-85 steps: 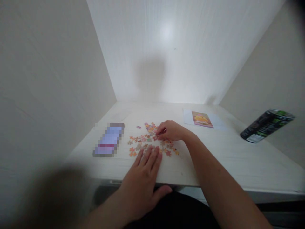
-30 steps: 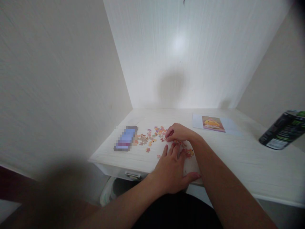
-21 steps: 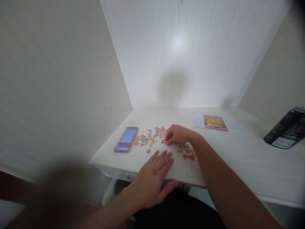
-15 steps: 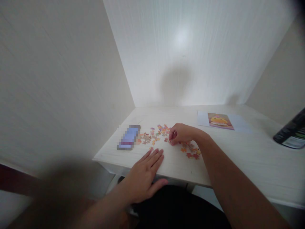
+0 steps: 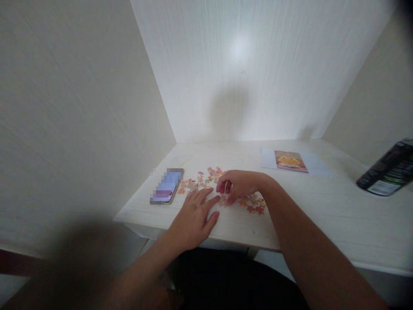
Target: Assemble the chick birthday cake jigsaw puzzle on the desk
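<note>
My left hand (image 5: 193, 217) lies over the near side of the puzzle pieces (image 5: 214, 173), fingers stretched out and thumb apart. Its index fingertip reaches a pale cluster of pieces (image 5: 223, 200) in the middle. Over that same cluster, from the right, bends my right hand (image 5: 240, 186); its fingers are curved, with a gap between them and the thumb, and I see nothing held. Orange and red pieces (image 5: 256, 209) lie beside and partly under my right wrist. More orange and beige pieces (image 5: 189, 185) are spread left of the hands, partly covered by the left fingers.
A phone (image 5: 167, 186) with a blurred screen lies left of the pieces. Farther back on the right is a sheet with a yellow character picture (image 5: 290, 161). A dark can (image 5: 387, 170) stands at the far right. Walls enclose the white desk (image 5: 322, 215).
My left hand has left the right-hand pieces, shifted left, then reached forward to the middle cluster. My right hand's pinch has loosened, its fingers parting from the thumb. The view has swung slightly.
</note>
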Motion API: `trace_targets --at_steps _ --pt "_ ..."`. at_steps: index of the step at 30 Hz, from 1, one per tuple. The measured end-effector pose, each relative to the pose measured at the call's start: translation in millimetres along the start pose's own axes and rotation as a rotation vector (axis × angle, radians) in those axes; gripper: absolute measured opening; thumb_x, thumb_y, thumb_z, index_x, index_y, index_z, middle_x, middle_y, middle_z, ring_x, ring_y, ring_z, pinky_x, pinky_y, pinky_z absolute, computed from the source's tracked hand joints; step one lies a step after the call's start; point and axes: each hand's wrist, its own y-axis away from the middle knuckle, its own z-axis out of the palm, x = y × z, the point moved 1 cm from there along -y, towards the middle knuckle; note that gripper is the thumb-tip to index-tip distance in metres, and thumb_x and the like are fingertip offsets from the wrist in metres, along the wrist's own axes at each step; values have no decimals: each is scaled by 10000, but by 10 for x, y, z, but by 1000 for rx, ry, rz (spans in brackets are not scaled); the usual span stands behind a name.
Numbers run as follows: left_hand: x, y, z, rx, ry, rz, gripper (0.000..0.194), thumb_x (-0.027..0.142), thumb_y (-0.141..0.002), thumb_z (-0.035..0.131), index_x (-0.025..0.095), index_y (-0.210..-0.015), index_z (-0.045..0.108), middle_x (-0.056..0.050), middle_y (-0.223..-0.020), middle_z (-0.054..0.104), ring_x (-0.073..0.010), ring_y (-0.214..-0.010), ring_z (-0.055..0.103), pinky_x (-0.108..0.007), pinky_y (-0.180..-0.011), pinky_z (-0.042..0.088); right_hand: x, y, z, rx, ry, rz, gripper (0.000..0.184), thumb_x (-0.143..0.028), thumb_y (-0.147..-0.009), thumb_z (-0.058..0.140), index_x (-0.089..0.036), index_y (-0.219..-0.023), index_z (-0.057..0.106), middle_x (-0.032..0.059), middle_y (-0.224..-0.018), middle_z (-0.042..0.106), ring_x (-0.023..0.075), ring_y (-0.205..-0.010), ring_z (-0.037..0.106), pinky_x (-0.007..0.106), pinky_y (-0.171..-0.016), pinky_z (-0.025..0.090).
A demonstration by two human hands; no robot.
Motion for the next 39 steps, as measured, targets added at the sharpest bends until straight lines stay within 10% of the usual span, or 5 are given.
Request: trace_targets --at_steps 8,18,39 --pt "10 3 39 77 -50 -103 425 425 -937 472 218 -1300 552 -87 -1461 459 -271 -1391 354 -525 -1203 236 32 -15 8 -35 30 43 304 -249 -647 773 -162 -936 747 33 -835 731 159 -712 622 227 -602 447" --pt "-27 40 50 92 63 81 308 326 -959 461 258 -1233 584 6 -1379 559 -186 -1324 445 -481 -1218 233 30 -5 15 -44 -44 55 135 -214 -727 666 -147 -831 719 6 -701 678 114 -601 550 209 -542 414" --pt "-239 -287 -22 67 146 157 216 281 -941 519 205 -1008 710 -31 -1078 678 -189 -1045 588 -387 -990 444 40 -25 16 -24 -44 80 170 -165 -705 675 -162 -859 745 -8 -680 665 111 -589 541 203 -526 410"
